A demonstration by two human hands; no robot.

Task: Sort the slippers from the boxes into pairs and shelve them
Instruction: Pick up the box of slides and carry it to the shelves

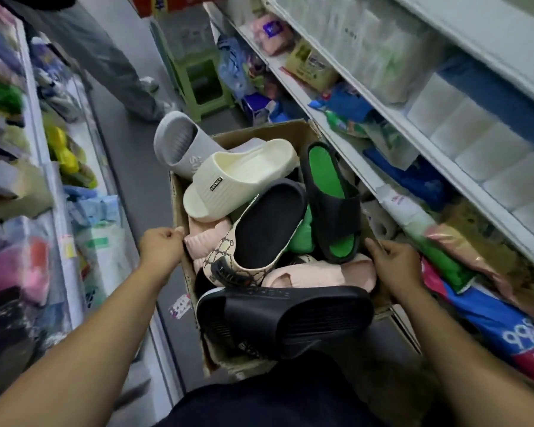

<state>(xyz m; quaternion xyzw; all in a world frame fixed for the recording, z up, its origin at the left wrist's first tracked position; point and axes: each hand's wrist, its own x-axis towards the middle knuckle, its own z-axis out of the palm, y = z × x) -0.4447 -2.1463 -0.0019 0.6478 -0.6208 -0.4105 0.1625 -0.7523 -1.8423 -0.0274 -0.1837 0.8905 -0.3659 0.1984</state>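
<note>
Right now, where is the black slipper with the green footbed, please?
Head view: the black, green-lined slipper lies rightmost in the cardboard box, beside the cream ribbed slipper.

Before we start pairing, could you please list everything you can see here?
cardboard box: one, brown, between shelves
grey slipper: one, grey, box's far end
cream slipper: one, cream, atop pile
green-lined slipper: one, black, box's right side
patterned slipper: one, beige, centre
pink slippers: at least two, pink, underneath
black slipper: one, black, near end
stool: one, green, aisle beyond
left hand: one, gripping box's left rim
right hand: one, gripping box's right rim
</note>
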